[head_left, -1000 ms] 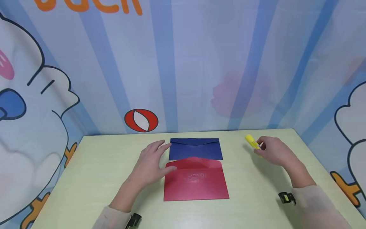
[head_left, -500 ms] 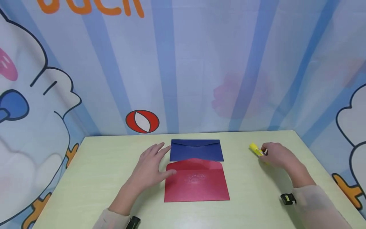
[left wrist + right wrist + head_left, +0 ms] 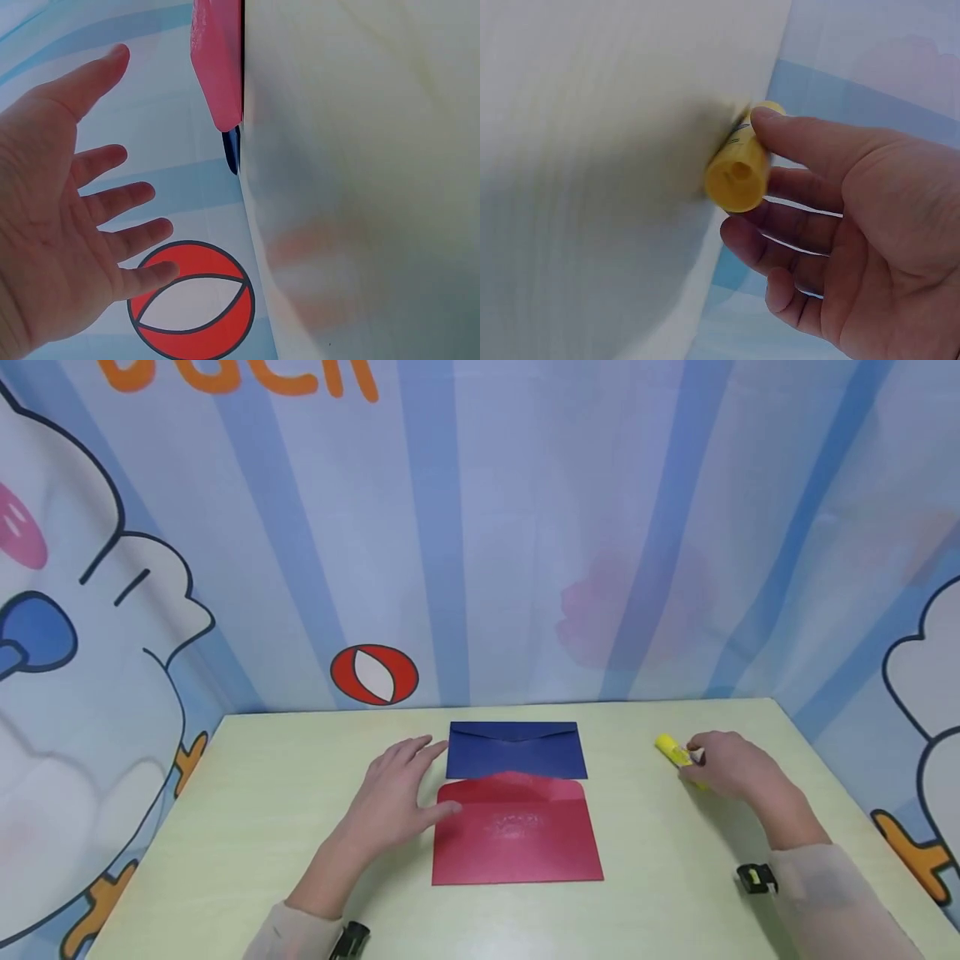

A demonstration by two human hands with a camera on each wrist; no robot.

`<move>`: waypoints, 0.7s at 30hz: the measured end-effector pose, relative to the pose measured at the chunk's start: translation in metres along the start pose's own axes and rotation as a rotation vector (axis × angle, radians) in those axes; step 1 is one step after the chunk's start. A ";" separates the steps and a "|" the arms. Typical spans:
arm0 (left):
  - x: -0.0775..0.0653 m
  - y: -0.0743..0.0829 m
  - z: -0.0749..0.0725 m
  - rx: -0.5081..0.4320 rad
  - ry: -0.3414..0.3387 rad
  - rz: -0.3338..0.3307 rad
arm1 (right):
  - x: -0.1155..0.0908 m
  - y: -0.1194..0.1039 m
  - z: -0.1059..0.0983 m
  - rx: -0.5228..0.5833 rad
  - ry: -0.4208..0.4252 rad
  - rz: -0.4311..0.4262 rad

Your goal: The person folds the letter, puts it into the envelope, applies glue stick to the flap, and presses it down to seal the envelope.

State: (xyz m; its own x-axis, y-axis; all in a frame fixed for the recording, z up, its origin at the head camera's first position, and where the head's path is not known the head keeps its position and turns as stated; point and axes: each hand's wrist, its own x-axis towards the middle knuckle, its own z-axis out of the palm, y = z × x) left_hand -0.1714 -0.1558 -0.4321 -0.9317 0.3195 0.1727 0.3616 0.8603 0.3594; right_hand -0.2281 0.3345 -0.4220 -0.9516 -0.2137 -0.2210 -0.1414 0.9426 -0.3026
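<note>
My right hand pinches a yellow glue stick between thumb and fingers, low at the right side of the table. In the right wrist view the round end of the glue stick faces the camera, close against the tabletop. My left hand hovers with spread fingers at the left of the envelopes, its thumb overlapping the edge of a red envelope. That envelope lies with its flap raised toward a dark blue envelope behind it. In the left wrist view my left palm holds nothing.
The pale wooden table ends at a blue striped cloth backdrop printed with cartoon figures, which also closes in both sides. A red and white oval is printed on it behind my left hand.
My right hand has lowered the glue stick to the table, shifting slightly right and nearer. The left hand and both envelopes have stayed about where they were.
</note>
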 end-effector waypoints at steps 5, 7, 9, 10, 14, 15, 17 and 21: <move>0.005 -0.001 -0.002 -0.009 -0.007 -0.012 | 0.000 -0.019 -0.009 -0.012 0.111 -0.047; 0.007 -0.001 -0.002 -0.022 -0.025 -0.033 | 0.001 -0.038 -0.008 0.012 0.161 -0.103; 0.009 -0.001 -0.001 -0.048 -0.052 -0.062 | 0.003 -0.059 -0.003 0.061 0.177 -0.177; 0.011 -0.001 -0.001 -0.060 -0.072 -0.080 | 0.004 -0.070 0.001 0.086 0.169 -0.218; 0.019 0.002 0.003 -0.110 -0.170 -0.141 | 0.009 -0.107 0.019 0.142 0.075 -0.322; 0.021 0.002 0.004 -0.116 -0.195 -0.153 | 0.010 -0.114 0.023 0.135 0.053 -0.334; 0.024 0.004 0.006 -0.130 -0.241 -0.160 | 0.013 -0.125 0.033 0.105 0.015 -0.338; 0.026 0.005 0.010 -0.139 -0.292 -0.143 | 0.018 -0.136 0.046 0.049 -0.022 -0.328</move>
State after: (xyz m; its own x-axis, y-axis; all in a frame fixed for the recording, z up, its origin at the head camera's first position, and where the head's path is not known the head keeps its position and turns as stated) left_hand -0.1945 -0.1388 -0.4348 -0.9362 0.3175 -0.1507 0.2096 0.8485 0.4858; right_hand -0.2136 0.1904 -0.4278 -0.8516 -0.5093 -0.1241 -0.4251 0.8095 -0.4048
